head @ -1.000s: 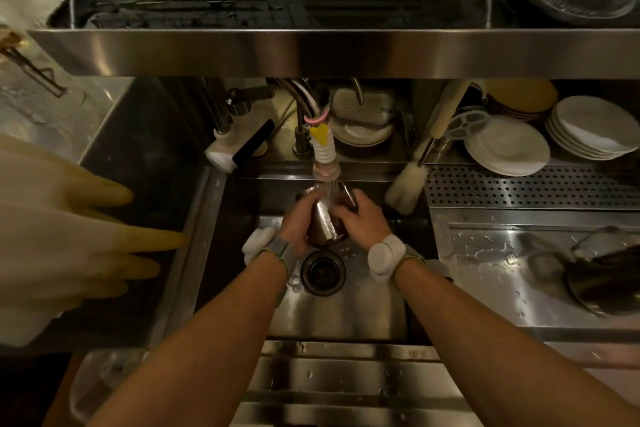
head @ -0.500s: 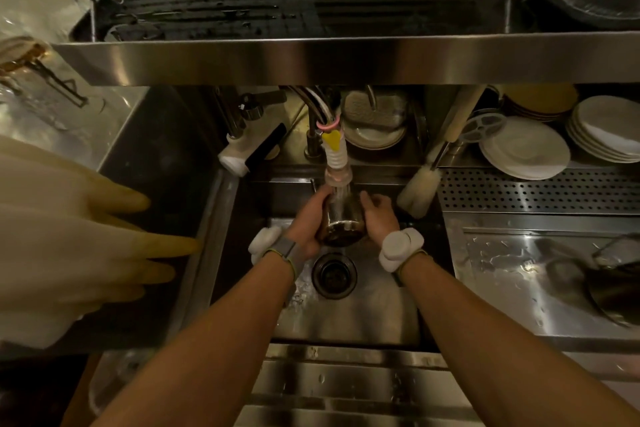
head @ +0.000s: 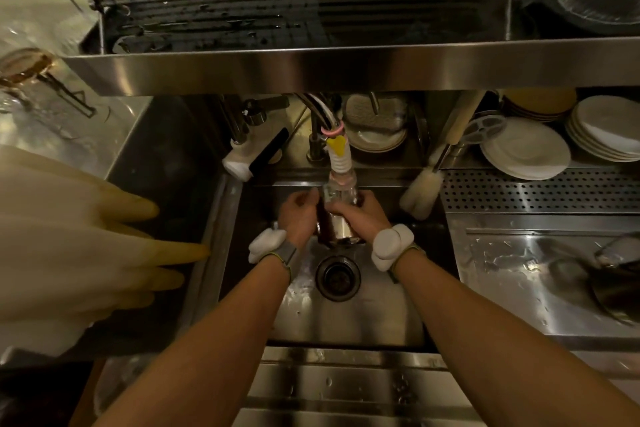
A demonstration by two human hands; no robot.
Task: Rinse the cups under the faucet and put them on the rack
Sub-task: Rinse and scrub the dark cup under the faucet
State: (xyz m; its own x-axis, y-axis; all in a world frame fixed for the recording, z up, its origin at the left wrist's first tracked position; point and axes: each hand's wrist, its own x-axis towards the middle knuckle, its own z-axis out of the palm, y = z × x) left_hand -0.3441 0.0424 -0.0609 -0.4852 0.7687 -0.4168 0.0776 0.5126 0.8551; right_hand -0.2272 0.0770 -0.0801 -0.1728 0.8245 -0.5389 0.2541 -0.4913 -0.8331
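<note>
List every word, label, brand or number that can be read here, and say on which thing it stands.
No readable text anywhere.
The shiny cup, the white ribbed faucet nozzle with yellow clip, the stacked white plates and the round white wrist device show no lettering.

Stainless steel is seen pretty much everywhere: the sink (head: pixel 381 315), wet and glossy, the brushed shelf edge (head: pixel 346 66), the perforated drainboard (head: pixel 536 191). The cup (head: pixel 341 225) looks like polished metal too. The faucet tip (head: pixel 341 163) is ribbed white plastic, gloves (head: pixel 69 236) matt rubber, plates (head: pixel 526 149) glossy white.
</note>
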